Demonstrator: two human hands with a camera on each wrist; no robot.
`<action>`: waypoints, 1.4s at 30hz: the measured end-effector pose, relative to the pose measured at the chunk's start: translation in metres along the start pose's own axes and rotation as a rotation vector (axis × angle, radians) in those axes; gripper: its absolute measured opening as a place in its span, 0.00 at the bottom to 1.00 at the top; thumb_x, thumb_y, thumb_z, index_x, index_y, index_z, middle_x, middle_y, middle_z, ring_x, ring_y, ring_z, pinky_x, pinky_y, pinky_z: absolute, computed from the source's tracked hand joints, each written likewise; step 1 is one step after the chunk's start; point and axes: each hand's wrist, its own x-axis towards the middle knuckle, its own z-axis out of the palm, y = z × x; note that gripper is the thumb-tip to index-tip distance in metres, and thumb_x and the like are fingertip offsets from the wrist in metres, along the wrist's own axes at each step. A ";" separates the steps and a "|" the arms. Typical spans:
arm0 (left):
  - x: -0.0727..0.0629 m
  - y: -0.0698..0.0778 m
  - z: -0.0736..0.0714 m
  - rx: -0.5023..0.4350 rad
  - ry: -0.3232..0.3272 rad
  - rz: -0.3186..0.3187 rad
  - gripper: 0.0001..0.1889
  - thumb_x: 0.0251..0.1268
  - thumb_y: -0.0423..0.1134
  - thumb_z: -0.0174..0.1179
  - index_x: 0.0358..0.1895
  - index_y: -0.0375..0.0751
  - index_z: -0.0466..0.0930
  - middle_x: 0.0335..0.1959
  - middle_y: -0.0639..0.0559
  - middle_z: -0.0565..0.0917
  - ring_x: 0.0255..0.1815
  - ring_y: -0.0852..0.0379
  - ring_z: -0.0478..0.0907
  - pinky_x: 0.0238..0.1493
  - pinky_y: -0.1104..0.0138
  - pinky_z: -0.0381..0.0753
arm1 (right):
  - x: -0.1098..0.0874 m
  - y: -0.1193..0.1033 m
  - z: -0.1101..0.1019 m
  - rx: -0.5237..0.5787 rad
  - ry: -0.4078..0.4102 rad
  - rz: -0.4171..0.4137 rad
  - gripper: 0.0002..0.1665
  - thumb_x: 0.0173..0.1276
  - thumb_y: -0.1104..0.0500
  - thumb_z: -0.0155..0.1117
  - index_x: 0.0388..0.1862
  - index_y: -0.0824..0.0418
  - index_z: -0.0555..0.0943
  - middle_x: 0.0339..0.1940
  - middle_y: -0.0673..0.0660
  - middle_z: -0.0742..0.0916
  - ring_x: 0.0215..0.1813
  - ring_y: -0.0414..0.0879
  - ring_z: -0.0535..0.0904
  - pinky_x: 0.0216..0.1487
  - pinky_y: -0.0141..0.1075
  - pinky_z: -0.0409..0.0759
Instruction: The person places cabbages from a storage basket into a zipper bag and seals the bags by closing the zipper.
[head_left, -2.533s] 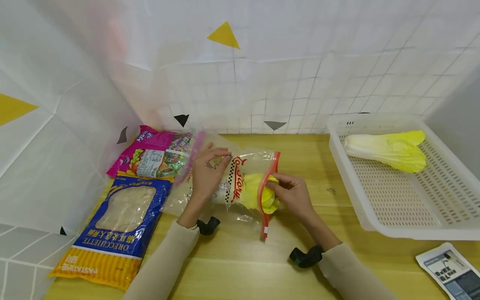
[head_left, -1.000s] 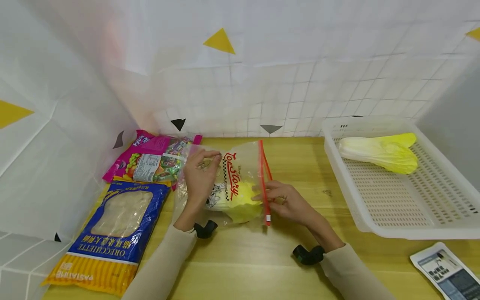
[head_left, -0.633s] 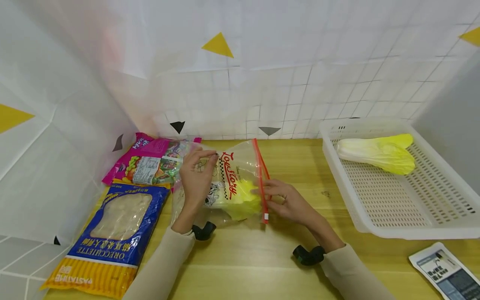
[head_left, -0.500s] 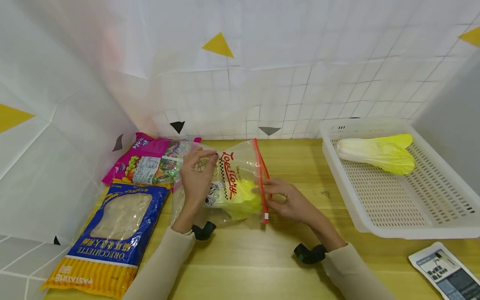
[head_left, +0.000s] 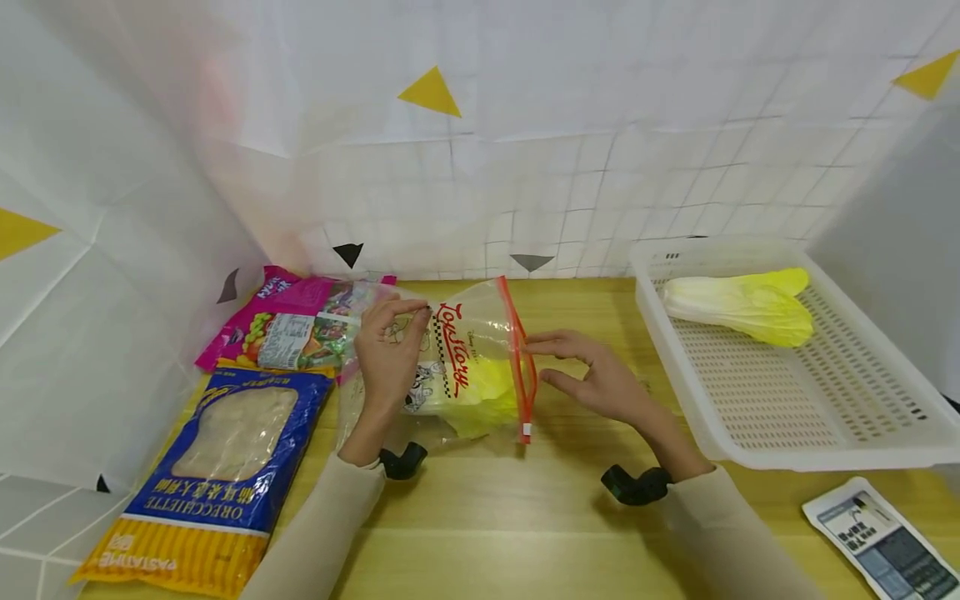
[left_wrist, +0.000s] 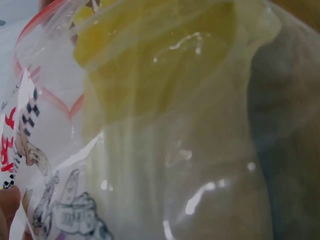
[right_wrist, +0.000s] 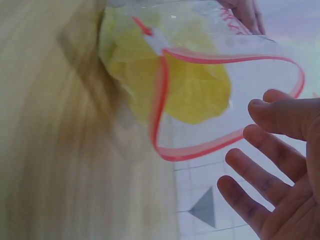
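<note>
A clear zip bag (head_left: 483,315) with "Toy Story" print lies mid-table. Inside it is a yellow-green Chinese cabbage (head_left: 489,398), leafy end toward the bag's mouth; its pale stalk fills the left wrist view behind the plastic. My left hand (head_left: 388,354) pinches the printed upper film between thumb and fingertips. The red zip edge (right_wrist: 159,100) gapes in a loop in the right wrist view, with a white slider at the near end. Beside this mouth is my right hand (head_left: 600,379), fingers extended and spread, fingertips right at the red edge.
At right, a white plastic basket (head_left: 678,392) holds another Chinese cabbage (head_left: 738,307). A small white-and-grey pouch (head_left: 877,533) lies in front of it. Behind my left arm are an orecchiette pasta bag (head_left: 217,467) and a pink candy bag (head_left: 296,312). A white wall stands behind the table.
The cabbage now lies deeper in the bag, its leaves behind the red edge. My right hand has drawn back out of the mouth and spread its fingers. My left hand keeps its pinch.
</note>
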 end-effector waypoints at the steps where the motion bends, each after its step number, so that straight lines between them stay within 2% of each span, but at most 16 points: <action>1: 0.000 0.000 0.000 0.000 -0.001 -0.001 0.07 0.66 0.29 0.67 0.42 0.27 0.88 0.42 0.30 0.87 0.68 0.30 0.71 0.75 0.43 0.60 | 0.001 -0.001 -0.002 -0.002 0.012 -0.012 0.24 0.67 0.68 0.70 0.61 0.56 0.85 0.63 0.55 0.86 0.66 0.54 0.81 0.63 0.53 0.80; 7: -0.001 0.000 -0.002 0.004 -0.002 -0.025 0.07 0.66 0.28 0.66 0.43 0.27 0.87 0.44 0.30 0.86 0.69 0.31 0.70 0.74 0.43 0.61 | 0.006 -0.006 -0.017 -0.014 0.075 -0.062 0.21 0.66 0.69 0.70 0.58 0.62 0.85 0.58 0.57 0.89 0.59 0.49 0.83 0.55 0.44 0.84; 10: -0.001 -0.001 -0.003 0.004 -0.003 -0.035 0.07 0.66 0.28 0.66 0.43 0.27 0.87 0.45 0.30 0.85 0.69 0.32 0.70 0.74 0.43 0.61 | 0.006 -0.009 -0.028 -0.054 0.088 -0.052 0.22 0.66 0.68 0.71 0.59 0.57 0.85 0.57 0.54 0.89 0.58 0.43 0.83 0.54 0.42 0.84; 15: -0.001 -0.001 -0.003 0.009 -0.005 -0.044 0.07 0.66 0.29 0.67 0.44 0.28 0.88 0.46 0.31 0.85 0.70 0.33 0.70 0.74 0.43 0.61 | 0.003 -0.013 -0.047 -0.135 0.109 -0.032 0.23 0.66 0.67 0.71 0.59 0.54 0.85 0.56 0.52 0.89 0.57 0.44 0.84 0.53 0.42 0.85; 19: -0.001 -0.001 -0.003 0.000 -0.007 -0.041 0.07 0.66 0.30 0.67 0.43 0.29 0.88 0.46 0.31 0.85 0.69 0.32 0.69 0.74 0.43 0.61 | -0.001 -0.013 -0.065 -0.185 0.126 -0.037 0.22 0.66 0.68 0.71 0.58 0.54 0.86 0.55 0.53 0.90 0.56 0.43 0.84 0.52 0.35 0.84; 24: -0.002 0.000 -0.001 -0.006 -0.009 -0.031 0.07 0.66 0.29 0.67 0.43 0.28 0.88 0.45 0.31 0.85 0.69 0.32 0.69 0.75 0.43 0.60 | -0.006 -0.009 -0.092 -0.220 0.150 -0.044 0.23 0.66 0.70 0.70 0.58 0.54 0.86 0.53 0.51 0.90 0.51 0.32 0.83 0.48 0.25 0.82; 28: -0.001 0.000 0.000 -0.004 -0.009 -0.024 0.07 0.66 0.29 0.67 0.43 0.29 0.88 0.45 0.32 0.85 0.69 0.33 0.70 0.75 0.43 0.61 | -0.012 -0.005 -0.113 -0.241 0.169 0.035 0.21 0.68 0.68 0.69 0.58 0.52 0.86 0.52 0.48 0.89 0.48 0.27 0.82 0.47 0.19 0.79; 32: -0.001 -0.002 0.000 0.004 -0.006 -0.020 0.06 0.66 0.29 0.67 0.42 0.29 0.88 0.44 0.33 0.85 0.69 0.34 0.71 0.75 0.43 0.61 | -0.016 -0.002 -0.131 -0.256 0.179 0.144 0.18 0.70 0.63 0.68 0.58 0.51 0.86 0.56 0.52 0.89 0.48 0.23 0.81 0.46 0.17 0.78; 35: -0.001 -0.001 -0.001 0.009 -0.005 -0.031 0.07 0.67 0.30 0.66 0.43 0.29 0.87 0.45 0.33 0.85 0.69 0.34 0.71 0.75 0.43 0.61 | -0.018 0.003 -0.142 -0.265 0.189 0.187 0.18 0.71 0.62 0.69 0.58 0.52 0.86 0.57 0.54 0.89 0.49 0.23 0.80 0.46 0.16 0.77; 40: 0.000 -0.025 -0.001 0.006 -0.005 -0.002 0.07 0.67 0.38 0.68 0.43 0.38 0.90 0.45 0.41 0.87 0.69 0.40 0.73 0.75 0.46 0.62 | -0.022 0.014 -0.159 -0.273 0.216 0.229 0.18 0.70 0.61 0.69 0.58 0.53 0.87 0.56 0.47 0.89 0.51 0.22 0.79 0.46 0.15 0.75; 42: 0.001 -0.033 -0.001 0.003 -0.003 0.007 0.07 0.67 0.39 0.69 0.43 0.41 0.90 0.45 0.43 0.87 0.69 0.42 0.73 0.75 0.47 0.61 | -0.025 0.020 -0.166 -0.277 0.228 0.241 0.18 0.70 0.61 0.70 0.58 0.54 0.87 0.54 0.41 0.89 0.50 0.21 0.78 0.45 0.15 0.75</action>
